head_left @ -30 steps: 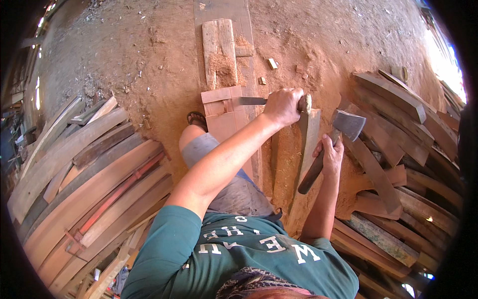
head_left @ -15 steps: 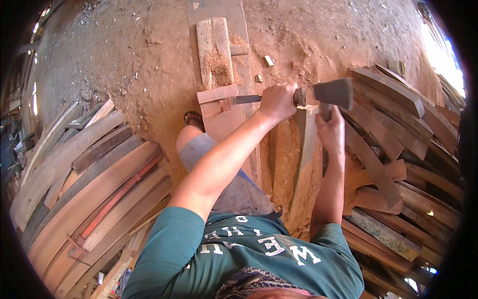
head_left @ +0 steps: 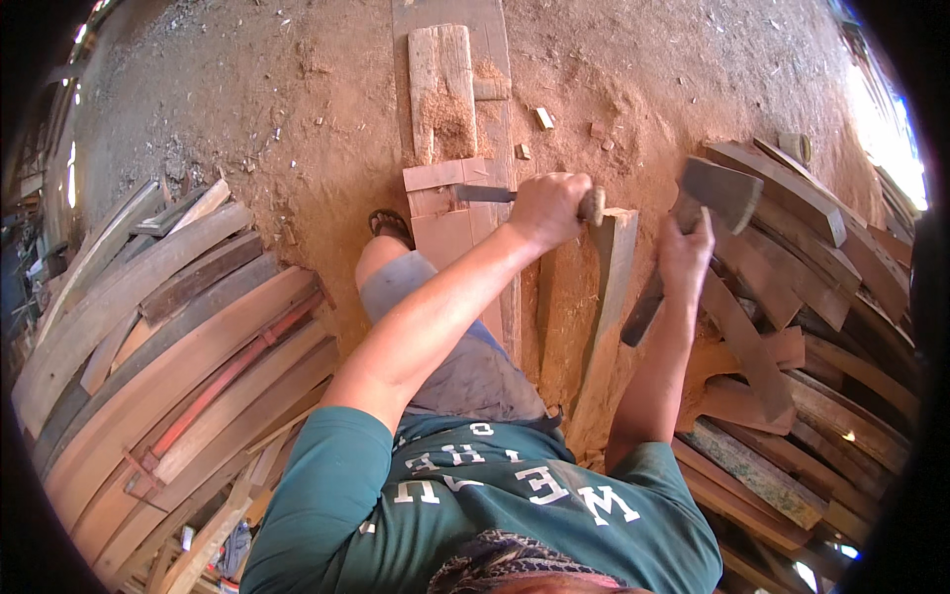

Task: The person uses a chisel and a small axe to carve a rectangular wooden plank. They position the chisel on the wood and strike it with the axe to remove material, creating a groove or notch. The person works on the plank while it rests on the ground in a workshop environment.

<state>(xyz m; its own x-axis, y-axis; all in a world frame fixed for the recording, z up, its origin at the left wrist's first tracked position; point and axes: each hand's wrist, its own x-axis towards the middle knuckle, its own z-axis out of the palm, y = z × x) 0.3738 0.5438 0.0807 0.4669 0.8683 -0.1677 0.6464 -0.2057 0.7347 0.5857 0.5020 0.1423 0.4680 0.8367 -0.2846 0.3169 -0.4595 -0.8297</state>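
My left hand (head_left: 550, 210) is closed around the handle of a chisel (head_left: 485, 194). Its dark blade points left, with the tip at a notch in a reddish wood piece (head_left: 440, 179). The butt of the handle sticks out on the right side of my fist. My right hand (head_left: 685, 252) grips a hatchet (head_left: 727, 190) below its broad dark head, and its flared edge faces right, away from the chisel. A gap separates the hatchet head from the chisel butt. The notched piece lies on a long plank (head_left: 503, 129), beside my left leg.
A worn wooden block (head_left: 442, 79) with sawdust lies on the plank's far part. An upright-looking timber (head_left: 612, 272) stands between my arms. Curved boards and a red bar clamp (head_left: 223, 381) are stacked at left. More boards (head_left: 782, 163) pile up at right. Small offcuts (head_left: 543, 119) dot the dirt floor.
My right hand has swung the hatchet to the right, away from the chisel butt. My left hand keeps the chisel at the notch; the whole view has shifted slightly.
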